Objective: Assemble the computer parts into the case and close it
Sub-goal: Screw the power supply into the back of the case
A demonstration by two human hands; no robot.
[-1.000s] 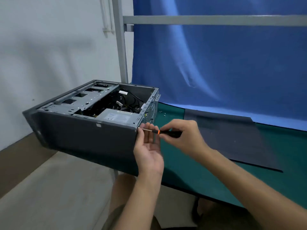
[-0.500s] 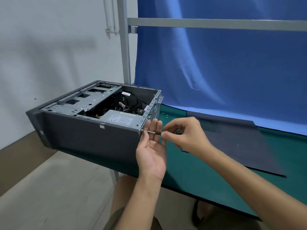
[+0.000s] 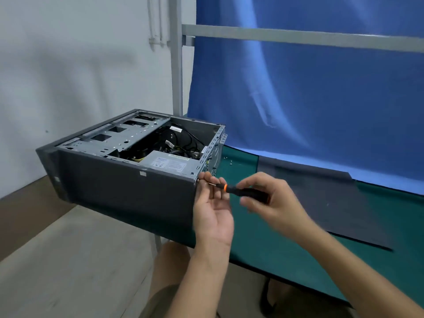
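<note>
My right hand (image 3: 273,198) has slid back, fingers curled round the screwdriver (image 3: 244,192) handle, my left hand (image 3: 213,214) steadying its shaft with straight fingers at the case (image 3: 126,189) corner, so I judge another turn is coming.

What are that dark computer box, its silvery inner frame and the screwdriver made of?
Dark grey computer case: probably painted sheet metal, matte, thin folded edges. Silvery punched inner frame: likely bare steel, dull sheen. Black-handled screwdriver with orange collar: seemingly plastic handle, slightly glossy; thin pale metal-looking shaft.
</note>
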